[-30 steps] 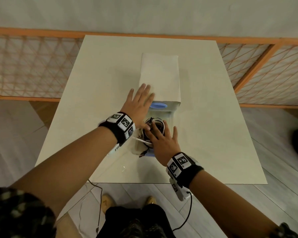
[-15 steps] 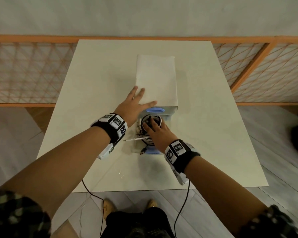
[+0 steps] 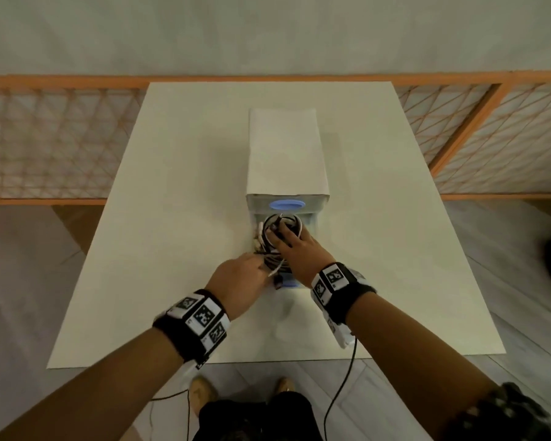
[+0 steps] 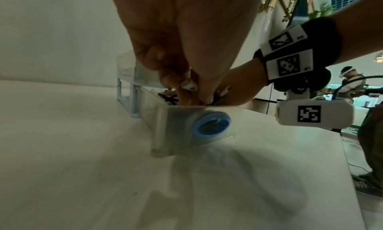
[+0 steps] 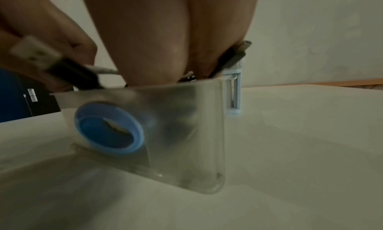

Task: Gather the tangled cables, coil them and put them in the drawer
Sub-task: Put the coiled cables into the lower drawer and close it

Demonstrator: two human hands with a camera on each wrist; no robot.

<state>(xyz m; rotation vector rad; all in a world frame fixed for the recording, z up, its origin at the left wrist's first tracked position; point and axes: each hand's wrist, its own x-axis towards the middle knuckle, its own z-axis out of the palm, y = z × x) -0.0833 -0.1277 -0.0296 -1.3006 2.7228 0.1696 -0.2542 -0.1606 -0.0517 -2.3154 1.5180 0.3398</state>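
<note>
A bundle of black and white coiled cables (image 3: 282, 223) lies in the pulled-out clear drawer (image 3: 313, 225) with a blue ring handle (image 5: 110, 130). My right hand (image 3: 291, 243) lies flat on the coil, its straight fingers pressing it down. My left hand (image 3: 255, 268) is at the drawer's front left corner; its curled fingertips (image 4: 182, 86) pinch a white cable plug (image 4: 187, 85) above the rim. A white USB plug (image 5: 34, 52) and a black plug (image 5: 234, 56) stick up over the drawer's front wall (image 5: 186, 127). The coil's underside is hidden.
The drawer belongs to a small white drawer unit (image 3: 287, 151) standing mid-table, with a shut upper drawer (image 3: 286, 205). The white table (image 3: 172, 218) is bordered by an orange lattice railing (image 3: 45, 138). Another person (image 4: 350, 79) stands far off.
My left hand has left the top of the drawer unit, come back to the drawer's front corner and taken hold of a cable plug. My right hand stays pressed on the coil.
</note>
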